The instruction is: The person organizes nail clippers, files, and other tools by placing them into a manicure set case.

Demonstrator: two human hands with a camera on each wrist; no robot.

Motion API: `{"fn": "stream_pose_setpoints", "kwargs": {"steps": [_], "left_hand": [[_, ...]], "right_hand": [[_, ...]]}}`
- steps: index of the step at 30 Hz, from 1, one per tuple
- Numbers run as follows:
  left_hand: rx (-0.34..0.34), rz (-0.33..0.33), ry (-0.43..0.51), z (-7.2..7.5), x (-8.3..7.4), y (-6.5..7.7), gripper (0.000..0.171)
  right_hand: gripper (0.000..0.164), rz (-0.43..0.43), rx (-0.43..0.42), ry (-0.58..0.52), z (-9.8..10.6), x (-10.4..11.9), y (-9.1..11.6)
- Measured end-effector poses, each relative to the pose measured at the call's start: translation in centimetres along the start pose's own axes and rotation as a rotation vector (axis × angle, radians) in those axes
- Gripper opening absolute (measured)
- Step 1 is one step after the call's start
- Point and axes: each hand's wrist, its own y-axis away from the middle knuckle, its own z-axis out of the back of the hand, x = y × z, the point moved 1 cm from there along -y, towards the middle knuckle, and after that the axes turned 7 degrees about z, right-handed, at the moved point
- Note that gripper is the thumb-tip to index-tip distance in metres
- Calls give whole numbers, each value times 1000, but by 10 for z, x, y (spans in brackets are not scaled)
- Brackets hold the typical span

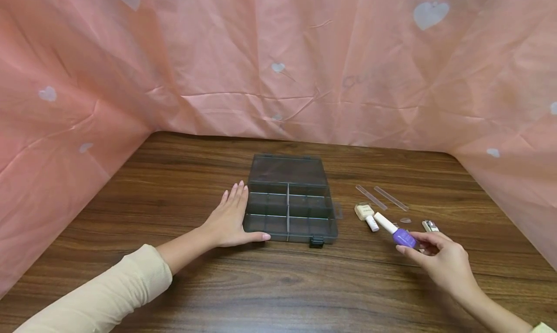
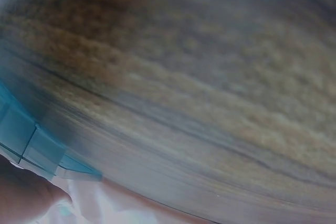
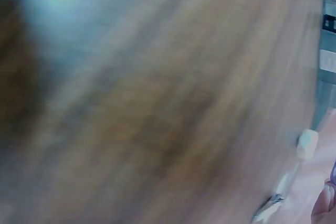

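A dark see-through organizer box with several divided compartments lies on the table. My left hand rests against its left side, fingers straight and thumb stretched along the front edge. In the left wrist view the box shows teal beside part of that hand. My right hand pinches a purple nail polish bottle with a white cap, tilted toward the box. Close to that cap lies a cream nail polish bottle. Behind the right fingers is a nail clipper, partly hidden.
Two clear flat strips, the left strip and the right strip, lie right of the box. A small clear nail-shaped piece is near them. A pink curtain with hearts surrounds the wooden table at the back and sides.
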Motion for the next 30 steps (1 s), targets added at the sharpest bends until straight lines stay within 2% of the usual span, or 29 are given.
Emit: {"fn": "stream_pose_setpoints", "kwargs": {"steps": [9,30], "left_hand": [[8,6,1,-1,3,-1,122],[0,9,11,-2,2,0,123]], "right_hand": [[33,71,-21,-64,0,13,-18],[27,204,50,-187,-26,29,-60]]}}
